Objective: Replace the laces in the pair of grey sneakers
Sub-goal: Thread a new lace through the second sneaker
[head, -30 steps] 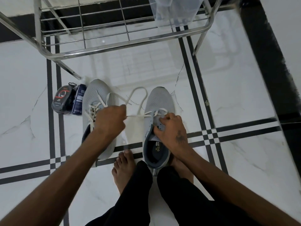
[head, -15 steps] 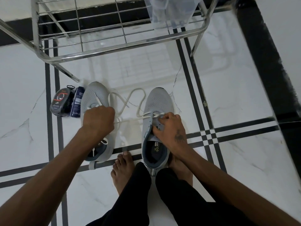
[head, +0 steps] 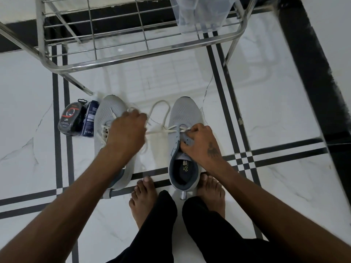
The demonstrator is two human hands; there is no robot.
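Two grey sneakers stand side by side on the white floor. The right sneaker [head: 185, 114] has a white lace [head: 160, 107] through its front eyelets only, and the lace loops out over the floor between the shoes. My left hand [head: 126, 133] hovers over the left sneaker [head: 108, 112] and grips one end of that lace, pulled taut to the left. My right hand [head: 199, 143] holds the right sneaker's eyelet flap, fingers curled over it. The left sneaker carries its own white lace, partly hidden under my left hand.
A steel wire rack [head: 133, 52] stands just behind the shoes, with a clear plastic bag [head: 199, 14] on it. A black shoe-care pack [head: 70, 120] and a dark blue box [head: 90, 120] lie left of the left sneaker. My bare feet [head: 144, 200] are in front.
My left hand swung left with the lace end, then came back a little toward the right sneaker, and the lace stays taut. My right hand stayed on the right sneaker.
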